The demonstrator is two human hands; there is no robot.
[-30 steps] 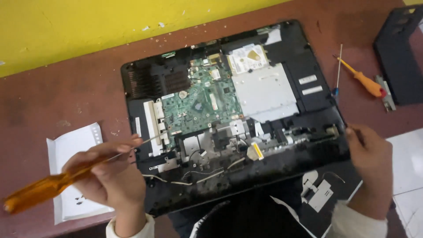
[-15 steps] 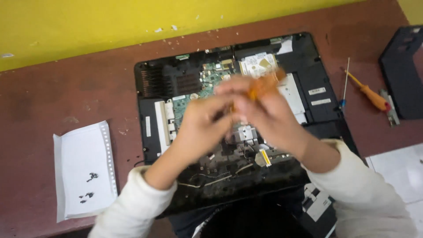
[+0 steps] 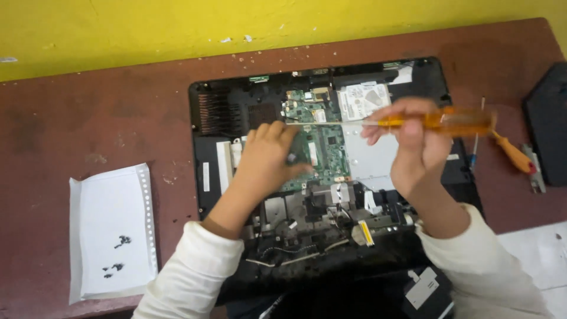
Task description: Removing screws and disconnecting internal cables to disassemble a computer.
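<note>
— Fingers of the right hand [image 3: 413,147] were curled round the amber handle of a long screwdriver [image 3: 437,121], weren't they?

— They were. That hand held it level above the opened laptop [image 3: 319,171], handle out past the knuckles toward the person's right, thin metal shaft running left across the boards. The tip ended just beside the fingertips of the left hand [image 3: 269,159].

— And the left one, was it gripping anything?

— Not that I could tell. It lay palm down on the green circuit board [image 3: 322,150], fingers loosely bent and close together, thumb stretched out toward the middle of the board. Something small and dark sat near the thumb, but I couldn't make out whether it was pinched.

— How were the arms set?

— Both came up from the near edge in white sleeves [image 3: 195,277], forearms angled inward over the machine, right wrist raised clear of it.

— Anything else on the table?

— A second orange-handled screwdriver [image 3: 512,155] lay on the brown tabletop [image 3: 88,112] to the right of the laptop, well apart from the hand. Off to the left was a white sheet of paper [image 3: 112,230] with a few small dark bits on it.
</note>
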